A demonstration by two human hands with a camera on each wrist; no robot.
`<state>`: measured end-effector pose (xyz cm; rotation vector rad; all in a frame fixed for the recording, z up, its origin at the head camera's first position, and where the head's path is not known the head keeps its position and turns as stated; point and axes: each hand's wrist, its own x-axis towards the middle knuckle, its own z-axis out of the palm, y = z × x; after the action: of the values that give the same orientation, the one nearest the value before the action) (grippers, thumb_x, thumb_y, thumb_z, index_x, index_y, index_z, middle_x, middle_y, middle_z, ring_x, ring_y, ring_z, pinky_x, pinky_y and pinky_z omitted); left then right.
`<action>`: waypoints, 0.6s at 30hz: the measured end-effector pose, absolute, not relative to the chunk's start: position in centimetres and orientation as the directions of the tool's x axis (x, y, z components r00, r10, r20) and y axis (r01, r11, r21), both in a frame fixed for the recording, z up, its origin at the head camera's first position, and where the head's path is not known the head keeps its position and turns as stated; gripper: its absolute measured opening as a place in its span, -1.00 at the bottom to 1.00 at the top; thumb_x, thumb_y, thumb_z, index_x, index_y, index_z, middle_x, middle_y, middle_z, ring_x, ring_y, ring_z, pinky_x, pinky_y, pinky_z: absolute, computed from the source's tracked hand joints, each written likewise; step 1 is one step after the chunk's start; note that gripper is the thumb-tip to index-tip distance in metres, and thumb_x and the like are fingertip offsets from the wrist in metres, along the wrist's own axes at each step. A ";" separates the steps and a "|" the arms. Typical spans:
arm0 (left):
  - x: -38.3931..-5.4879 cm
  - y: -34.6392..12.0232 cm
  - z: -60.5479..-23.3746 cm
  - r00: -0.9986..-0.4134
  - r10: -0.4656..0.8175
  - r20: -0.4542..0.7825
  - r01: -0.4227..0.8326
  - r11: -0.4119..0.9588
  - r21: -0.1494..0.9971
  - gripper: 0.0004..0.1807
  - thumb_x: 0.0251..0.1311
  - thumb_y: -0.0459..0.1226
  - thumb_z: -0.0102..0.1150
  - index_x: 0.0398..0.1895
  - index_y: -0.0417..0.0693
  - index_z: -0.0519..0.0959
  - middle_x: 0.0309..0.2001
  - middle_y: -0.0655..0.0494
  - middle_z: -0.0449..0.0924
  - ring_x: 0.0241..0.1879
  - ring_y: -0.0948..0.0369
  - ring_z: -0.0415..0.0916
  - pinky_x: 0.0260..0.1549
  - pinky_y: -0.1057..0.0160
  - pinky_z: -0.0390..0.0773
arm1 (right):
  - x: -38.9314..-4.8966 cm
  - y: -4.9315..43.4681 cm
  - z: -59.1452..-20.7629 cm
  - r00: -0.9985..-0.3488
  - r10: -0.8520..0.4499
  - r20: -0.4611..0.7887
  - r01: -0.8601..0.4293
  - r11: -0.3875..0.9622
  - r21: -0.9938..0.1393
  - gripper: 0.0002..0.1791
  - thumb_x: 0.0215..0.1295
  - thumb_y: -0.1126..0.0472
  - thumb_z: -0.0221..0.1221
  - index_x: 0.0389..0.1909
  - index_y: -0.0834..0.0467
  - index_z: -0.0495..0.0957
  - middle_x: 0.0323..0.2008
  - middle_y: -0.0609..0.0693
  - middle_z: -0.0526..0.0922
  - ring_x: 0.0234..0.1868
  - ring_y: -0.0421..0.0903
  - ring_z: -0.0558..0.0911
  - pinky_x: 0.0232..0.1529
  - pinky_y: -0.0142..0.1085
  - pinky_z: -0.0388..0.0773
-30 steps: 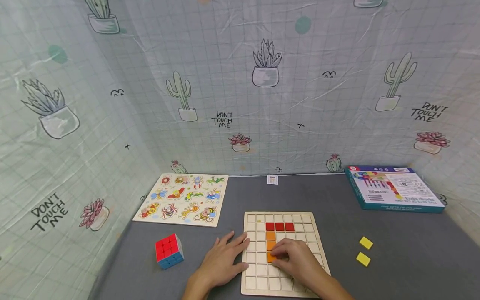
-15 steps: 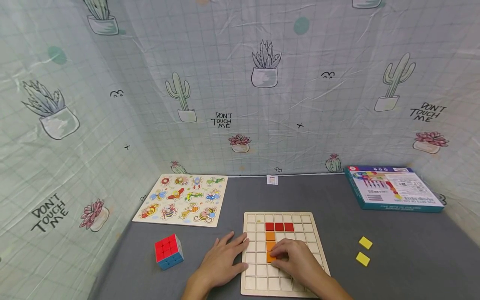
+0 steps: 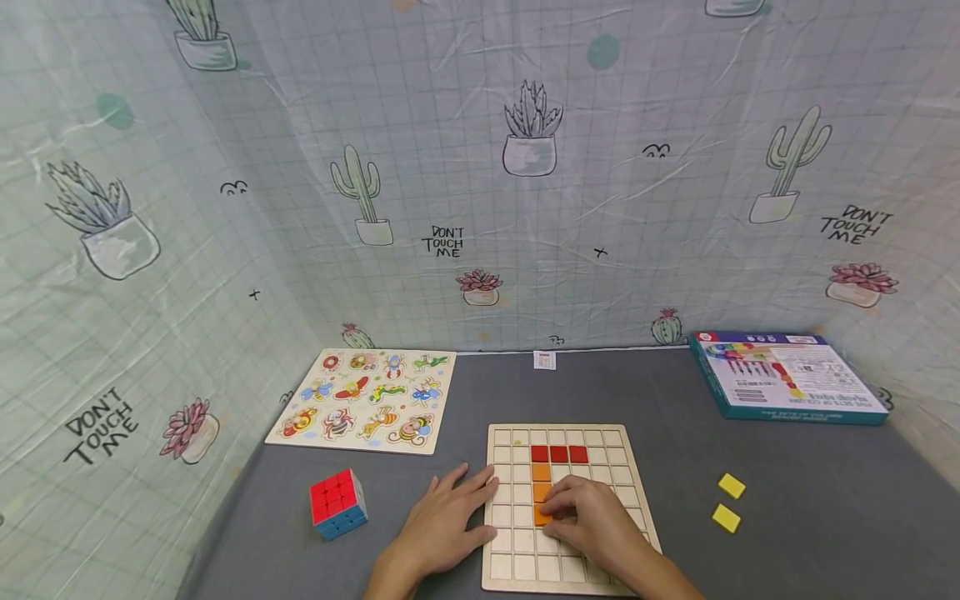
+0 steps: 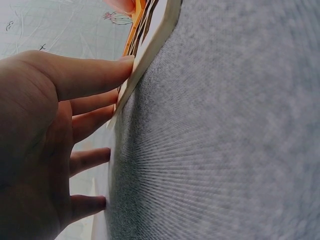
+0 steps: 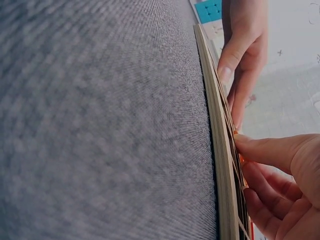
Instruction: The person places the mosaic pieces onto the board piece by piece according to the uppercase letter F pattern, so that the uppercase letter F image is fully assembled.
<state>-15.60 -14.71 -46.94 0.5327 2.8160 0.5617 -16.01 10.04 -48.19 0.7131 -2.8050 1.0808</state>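
Observation:
A wooden grid board (image 3: pixel 525 567) lies on the table in the head view. Along one of its upper rows sit 3 red square tiles (image 3: pixel 558 454). Below the leftmost red tile runs a column of orange tiles (image 3: pixel 542 472). My right hand (image 3: pixel 596 521) pinches the lowest orange tile (image 3: pixel 539 516) with thumb and fingertips, in its cell under the others. My left hand (image 3: pixel 444 521) lies spread at the board's left side, thumb and fingertips touching its edge. In the left wrist view that thumb (image 4: pixel 95 75) rests on the board's rim.
A Rubik's cube (image 3: pixel 337 502) stands left of my left hand. Behind it lies a wooden insect puzzle (image 3: pixel 360 400). Two yellow tiles (image 3: pixel 726 517) are on the table right of the board, and a flat game box (image 3: pixel 795 379) sits at the back right. A small white label (image 3: pixel 545 360) lies near the back edge.

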 end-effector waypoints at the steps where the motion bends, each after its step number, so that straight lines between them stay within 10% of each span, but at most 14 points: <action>1: -15.6 -14.7 -47.0 -0.910 0.389 -0.142 0.305 0.861 0.406 -0.29 0.22 0.04 0.32 0.46 0.22 0.44 0.55 0.29 0.30 0.56 -0.13 0.17 0.40 -0.47 0.20 | -16.0 10.1 -48.2 -0.892 -0.402 0.209 -0.439 0.652 -0.618 -0.85 -0.02 0.26 0.54 -0.38 0.02 0.83 -0.28 -0.29 0.73 -0.21 -0.27 0.70 -0.17 -0.39 0.65; 18: -15.6 -14.8 -47.1 -0.909 0.396 -0.127 0.314 0.853 0.416 -0.29 0.23 0.05 0.32 0.46 0.21 0.44 0.55 0.29 0.30 0.56 -0.14 0.18 0.39 -0.48 0.19 | -16.1 10.3 -48.1 -0.885 -0.420 0.199 -0.447 0.649 -0.616 -0.84 -0.03 0.23 0.55 -0.37 0.02 0.82 -0.29 -0.31 0.74 -0.21 -0.31 0.69 -0.14 -0.39 0.65</action>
<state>-15.64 -14.82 -47.12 0.5472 2.8216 0.5809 -16.14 10.31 -48.14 0.7412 -2.8182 1.0686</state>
